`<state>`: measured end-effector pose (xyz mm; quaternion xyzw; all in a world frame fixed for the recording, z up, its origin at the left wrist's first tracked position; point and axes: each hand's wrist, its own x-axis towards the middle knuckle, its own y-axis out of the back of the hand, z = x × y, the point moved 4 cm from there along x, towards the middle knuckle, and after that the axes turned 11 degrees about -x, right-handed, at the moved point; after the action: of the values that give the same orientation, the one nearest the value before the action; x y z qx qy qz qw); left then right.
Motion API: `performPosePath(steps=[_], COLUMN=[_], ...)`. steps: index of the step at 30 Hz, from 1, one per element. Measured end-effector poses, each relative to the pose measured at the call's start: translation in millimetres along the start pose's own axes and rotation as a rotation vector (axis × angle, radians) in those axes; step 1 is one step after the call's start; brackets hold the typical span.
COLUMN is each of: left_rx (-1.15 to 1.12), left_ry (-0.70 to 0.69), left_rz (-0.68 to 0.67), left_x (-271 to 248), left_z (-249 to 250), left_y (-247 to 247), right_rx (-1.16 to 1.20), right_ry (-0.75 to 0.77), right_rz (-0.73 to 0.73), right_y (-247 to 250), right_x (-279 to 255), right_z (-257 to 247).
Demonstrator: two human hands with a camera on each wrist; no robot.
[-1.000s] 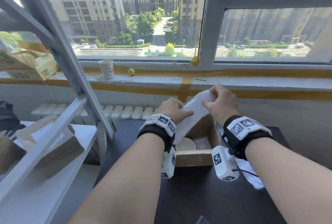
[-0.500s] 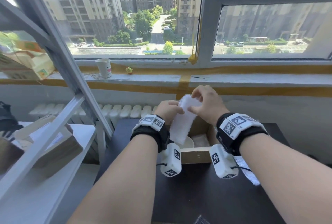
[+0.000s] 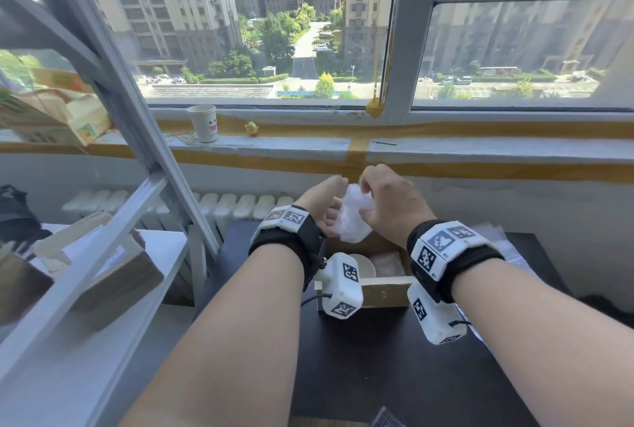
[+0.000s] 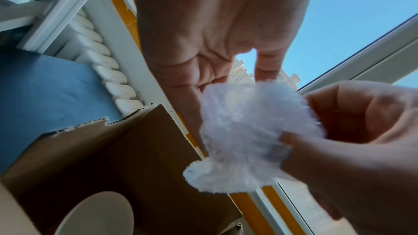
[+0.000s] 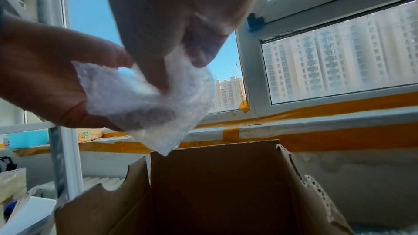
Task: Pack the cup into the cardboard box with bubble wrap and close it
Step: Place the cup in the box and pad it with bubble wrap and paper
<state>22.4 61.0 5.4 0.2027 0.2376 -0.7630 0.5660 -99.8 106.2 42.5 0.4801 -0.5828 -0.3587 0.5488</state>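
Note:
A crumpled wad of white bubble wrap (image 3: 353,217) hangs just above the open cardboard box (image 3: 384,293) on the black table. My left hand (image 3: 334,193) cups the wad from the left, and in the right wrist view its thumb and palm (image 5: 45,71) lie against the bubble wrap (image 5: 144,103). My right hand (image 3: 365,186) pinches the wad from the right and above. The pale cup (image 3: 363,265) stands inside the box at its left, and its rim (image 4: 97,215) shows in the left wrist view. More bubble wrap (image 3: 387,263) lies in the box to the right of the cup. The box flaps stand open.
A metal shelf rack (image 3: 113,152) with cartons stands at the left, close to the table. A radiator (image 3: 240,202) and a taped windowsill run behind the box; a paper cup (image 3: 203,123) and a small yellow toy (image 3: 251,128) sit on the sill. Another bubble wrap sheet (image 3: 494,231) lies at the table's right.
The long strip of bubble wrap has been gathered into a small wad. Both hands have come closer together above the box.

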Motion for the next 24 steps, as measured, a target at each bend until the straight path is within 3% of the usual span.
performPosePath(steps=[4,9,14,17,21,24], left_rx=[0.006,0.157,0.184,0.125,0.065,0.174], left_ry=[-0.07,-0.119,-0.166,-0.21,-0.226,-0.275], left_rz=[0.061,0.059,-0.025,-0.023,-0.041,0.015], left_x=[10.0,7.9,4.5,11.5,25.1,36.2], left_z=[-5.1,-8.2,-13.6,-16.4,-23.7,-20.9], left_y=[11.5,19.0,28.1,30.5,27.5,25.5], right_rx=[0.11,0.17,0.354,0.339,0.36,0.28], right_ry=[0.038,-0.142,-0.183,-0.225,-0.395,-0.498], right_rz=[-0.08,-0.056,-0.463,-0.525,-0.588,-0.587], right_y=[-4.1,-12.1,-32.7,-44.1,-58.7,-70.9], right_x=[-1.7,0.9,-1.1,-4.0,-10.2,-6.3], right_z=[-4.2,4.8,2.5,0.7,10.8,25.3])
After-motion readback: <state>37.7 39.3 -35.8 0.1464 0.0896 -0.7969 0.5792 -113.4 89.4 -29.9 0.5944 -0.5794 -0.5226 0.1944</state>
